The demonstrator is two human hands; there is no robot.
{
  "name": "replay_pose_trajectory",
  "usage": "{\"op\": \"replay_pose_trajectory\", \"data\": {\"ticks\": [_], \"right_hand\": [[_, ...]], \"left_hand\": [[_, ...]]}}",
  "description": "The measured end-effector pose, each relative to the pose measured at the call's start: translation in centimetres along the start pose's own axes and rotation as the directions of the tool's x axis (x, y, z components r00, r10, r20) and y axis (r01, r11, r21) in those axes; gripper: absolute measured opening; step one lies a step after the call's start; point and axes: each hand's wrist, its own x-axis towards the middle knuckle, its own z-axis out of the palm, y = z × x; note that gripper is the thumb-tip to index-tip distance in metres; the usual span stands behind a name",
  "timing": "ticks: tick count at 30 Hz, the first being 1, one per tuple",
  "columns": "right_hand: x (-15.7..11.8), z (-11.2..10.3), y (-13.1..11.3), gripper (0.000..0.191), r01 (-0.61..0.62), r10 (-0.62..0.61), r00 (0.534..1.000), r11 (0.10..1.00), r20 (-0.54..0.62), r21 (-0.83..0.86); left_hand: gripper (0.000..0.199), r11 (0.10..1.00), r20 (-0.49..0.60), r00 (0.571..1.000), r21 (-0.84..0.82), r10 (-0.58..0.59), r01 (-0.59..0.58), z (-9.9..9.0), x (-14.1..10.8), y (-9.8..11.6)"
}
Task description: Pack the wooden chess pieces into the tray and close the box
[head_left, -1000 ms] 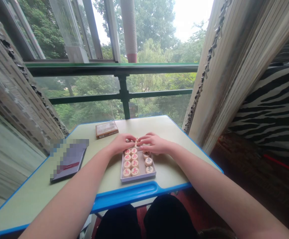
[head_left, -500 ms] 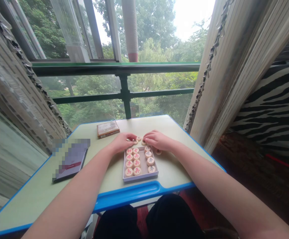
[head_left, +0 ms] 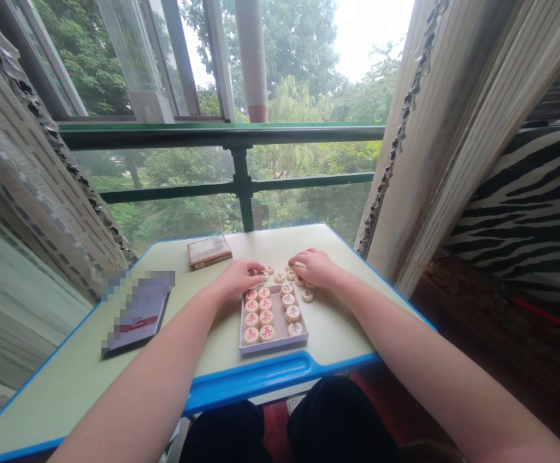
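Blue trim runs around the pale table (head_left: 270, 244) I can see by the window. A shallow white tray (head_left: 280, 318) sits close to the table's front edge, by the long blue dip. Inside, two lines of red-marked pieces (head_left: 266, 317) fill its left side, and one line of dark-marked pieces (head_left: 292, 313) stands by its right edge. A strip of tray floor shows between them, a lane wide enough for one more line. Past the tray's far edge lie loose round pieces (head_left: 280, 277), and one is just outside its right edge. The left hand (head_left: 240, 276) is by the tray's far left corner, fingers bent at a loose piece. The right hand (head_left: 314, 265) is bent over the loose pieces past the far right corner. I can't tell if either hand grips one. A flat box (head_left: 209, 251) lies near the table's far edge, left of middle. A dark flat thing (head_left: 137, 319), partly blurred, lies along the left edge. Pale table top shows between it and the left arm.
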Motion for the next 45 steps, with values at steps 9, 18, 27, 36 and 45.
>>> {"op": "replay_pose_trajectory", "data": {"ticks": [9,18,27,36,45], "right_hand": [[0.2,-0.1,0.6,0.028,-0.125,0.124,0.992,0.992,-0.028,-0.015],[0.4,0.5,1.6,0.026,-0.127,0.133,0.985,0.99,-0.113,0.057],[0.4,0.4,1.6,0.024,-0.139,0.142,0.988,0.989,-0.058,0.052],[0.5,-0.1,2.2,0.032,-0.144,0.143,0.99,0.984,0.019,0.103],[0.5,0.0,2.3,0.034,-0.15,0.148,0.988,0.988,0.045,0.046]], "left_hand": [[0.05,0.997,-0.034,0.999,-0.071,-0.02,0.017,0.0,-0.1,0.2],[0.035,0.997,-0.063,0.997,-0.061,-0.047,0.043,-0.4,-0.5,0.9],[0.038,0.989,-0.064,0.996,-0.141,-0.057,0.048,-0.3,-0.3,0.5],[0.042,0.969,-0.007,0.999,-0.242,-0.045,0.042,-0.7,-0.1,0.1],[0.044,0.977,0.001,1.0,-0.211,-0.022,0.022,-0.8,-0.2,0.3]]}}
